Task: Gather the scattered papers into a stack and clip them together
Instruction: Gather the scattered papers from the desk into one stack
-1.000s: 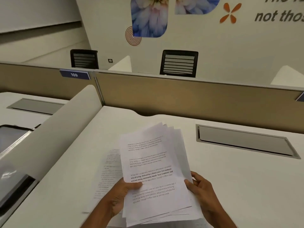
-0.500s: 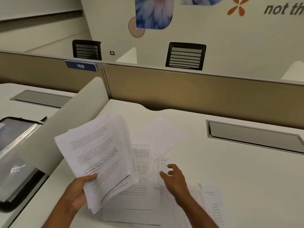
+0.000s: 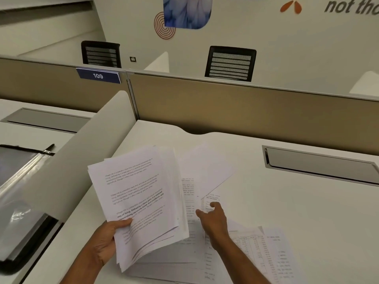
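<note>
My left hand [image 3: 106,240] grips a fanned stack of printed papers [image 3: 139,197] by its lower left edge and holds it tilted above the white desk [image 3: 297,212]. Several loose papers [image 3: 205,173] lie spread flat on the desk to the right of the stack, some printed, one blank. More printed sheets [image 3: 272,255] lie near the front edge. My right hand [image 3: 213,220] hovers over the loose papers, fingers apart, thumb and forefinger close to a sheet's edge, holding nothing. No clip is in sight.
A curved white divider [image 3: 82,160] borders the desk on the left, with a clear plastic folder [image 3: 18,191] beyond it. A tan partition [image 3: 246,107] closes the back. A grey cable hatch [image 3: 320,165] is set into the desk at right.
One second ago both hands held the stack. My right hand let go and reached down to the loose sheets, while my left hand swung the stack to the left.
</note>
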Demonstrator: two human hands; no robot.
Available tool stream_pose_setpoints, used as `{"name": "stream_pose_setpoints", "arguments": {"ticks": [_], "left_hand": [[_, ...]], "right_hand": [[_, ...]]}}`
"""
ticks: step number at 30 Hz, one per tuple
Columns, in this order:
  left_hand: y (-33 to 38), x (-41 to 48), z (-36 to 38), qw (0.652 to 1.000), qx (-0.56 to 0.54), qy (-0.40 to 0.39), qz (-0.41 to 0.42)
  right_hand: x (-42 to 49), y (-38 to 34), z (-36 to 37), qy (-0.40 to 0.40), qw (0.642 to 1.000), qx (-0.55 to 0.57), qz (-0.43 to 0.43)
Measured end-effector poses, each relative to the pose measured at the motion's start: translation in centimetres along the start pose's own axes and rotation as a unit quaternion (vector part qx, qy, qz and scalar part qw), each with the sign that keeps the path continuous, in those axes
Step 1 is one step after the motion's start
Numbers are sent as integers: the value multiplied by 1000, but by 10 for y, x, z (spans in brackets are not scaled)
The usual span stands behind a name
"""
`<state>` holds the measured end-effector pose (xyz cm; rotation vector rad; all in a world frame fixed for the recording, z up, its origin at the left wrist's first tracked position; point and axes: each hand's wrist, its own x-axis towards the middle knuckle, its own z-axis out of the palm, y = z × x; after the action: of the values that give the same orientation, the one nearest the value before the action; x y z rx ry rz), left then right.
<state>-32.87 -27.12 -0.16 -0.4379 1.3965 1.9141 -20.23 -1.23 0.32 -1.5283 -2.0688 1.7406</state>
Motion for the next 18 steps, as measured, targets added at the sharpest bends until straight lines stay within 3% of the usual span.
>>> {"name": "stream_pose_setpoints", "arguments": {"ticks": [6, 11, 18], "left_hand": [[1, -2, -1, 1000, -5, 2, 0], [1, -4, 1, 1000, -21, 4, -4], [-4, -10, -8, 999, -40, 11, -24]], "right_hand": [[1, 10, 0, -43, 999, 12, 19], [-7, 18, 12, -119, 992, 42, -19], [2, 27, -20, -115, 987, 106, 32]]}}
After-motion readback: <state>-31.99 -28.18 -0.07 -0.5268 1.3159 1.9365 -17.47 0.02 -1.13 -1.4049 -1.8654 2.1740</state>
